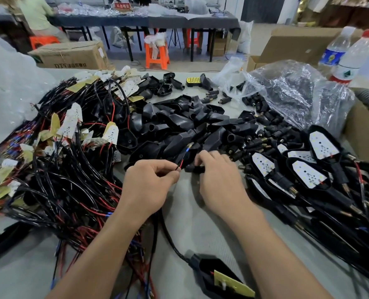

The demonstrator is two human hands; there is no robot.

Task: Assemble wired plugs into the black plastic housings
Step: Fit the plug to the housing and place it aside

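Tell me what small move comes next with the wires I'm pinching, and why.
Probably feed the wires into the black piece by bringing the hands together. The left hand pinches the red and black wires, their tips free; the right hand grips the small black piece right beside them, and nothing is joined yet.

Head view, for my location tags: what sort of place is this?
Probably an assembly workshop: heaps of wired boards and black housings cover the worktable, with cardboard cartons and another table behind.

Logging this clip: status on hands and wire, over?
Left hand pinching red-black wire pair. Right hand gripping small black part. Loose housing pile crowding just behind.
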